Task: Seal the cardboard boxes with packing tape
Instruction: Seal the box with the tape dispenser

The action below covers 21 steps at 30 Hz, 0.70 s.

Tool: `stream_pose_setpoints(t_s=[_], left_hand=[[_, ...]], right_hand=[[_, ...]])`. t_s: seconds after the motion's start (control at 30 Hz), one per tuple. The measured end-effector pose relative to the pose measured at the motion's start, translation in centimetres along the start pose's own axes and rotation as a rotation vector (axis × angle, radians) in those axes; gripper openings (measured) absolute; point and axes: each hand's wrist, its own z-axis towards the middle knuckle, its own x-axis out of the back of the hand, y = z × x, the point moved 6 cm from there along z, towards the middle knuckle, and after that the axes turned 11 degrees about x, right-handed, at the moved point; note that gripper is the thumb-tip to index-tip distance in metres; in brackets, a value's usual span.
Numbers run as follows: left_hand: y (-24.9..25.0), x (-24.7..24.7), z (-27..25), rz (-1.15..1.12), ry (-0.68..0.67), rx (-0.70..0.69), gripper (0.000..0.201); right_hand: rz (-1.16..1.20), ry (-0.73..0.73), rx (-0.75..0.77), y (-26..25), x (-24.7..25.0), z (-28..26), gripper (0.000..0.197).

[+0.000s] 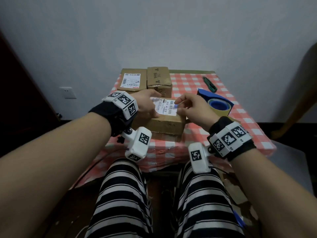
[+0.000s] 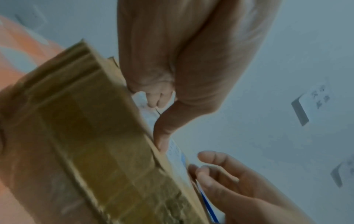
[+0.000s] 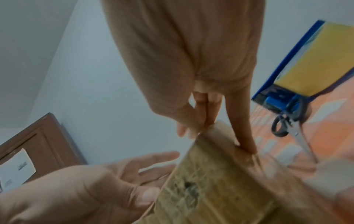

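Note:
A brown cardboard box [image 1: 164, 125] with a white shipping label [image 1: 167, 107] on top sits at the front middle of the table. My left hand [image 1: 147, 105] rests on its left top edge, fingers spread and thumb on the rim. My right hand [image 1: 190, 107] touches the right top corner with straight fingers. In the left wrist view the left hand [image 2: 182, 63] hangs over the box [image 2: 86, 136], with the right hand [image 2: 239, 189] beside it. The right wrist view shows the right hand [image 3: 201, 68], the left hand [image 3: 86, 189] and the box [image 3: 210, 181]. A blue tape dispenser [image 1: 217, 103] lies to the right.
Two more cardboard boxes [image 1: 132, 81] [image 1: 159, 78] stand at the back of the red-checked table [image 1: 243, 127]. Scissors [image 1: 210, 84] lie at the back right, past the tape dispenser [image 3: 316, 60]. A wall stands behind the table, and my striped legs are below its front edge.

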Motion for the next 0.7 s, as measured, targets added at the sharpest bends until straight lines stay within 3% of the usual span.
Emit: stream_pose_setpoints(t_s=[0.07, 0.13, 0.23, 0.33, 0.43, 0.57, 0.7], left_hand=[[-0.4, 1.6, -0.1, -0.079, 0.061, 0.028, 0.066], [-1.4, 2.7, -0.1, -0.182, 0.087, 0.055, 0.055], [-3.4, 3.0, -0.3, -0.156, 0.081, 0.143, 0.062], [-5.2, 2.0, -0.8, -0.156, -0.010, 0.223, 0.071], [-5.9, 1.3, -0.7, -0.312, -0.065, 0.237, 0.064], [-5.4, 2.0, -0.7, -0.350, 0.004, 0.184, 0.050], [-4.0, 3.7, -0.6, -0.579, 0.129, 0.032, 0.054]], right_hand=[[-0.047, 0.002, 0.042, -0.5, 0.2, -0.5, 0.018], [-0.165, -0.077, 0.027, -0.6, -0.3, -0.8, 0.035], [-0.190, -0.268, 0.018, -0.8, -2.4, -1.2, 0.059], [-0.211, -0.276, 0.085, -1.1, -3.0, -1.0, 0.056], [-0.221, -0.252, 0.123, -0.8, -3.2, -1.1, 0.050], [-0.301, -0.192, 0.155, -0.7, -2.4, -0.4, 0.042], [-0.145, -0.041, 0.164, -1.5, -0.2, 0.2, 0.034]])
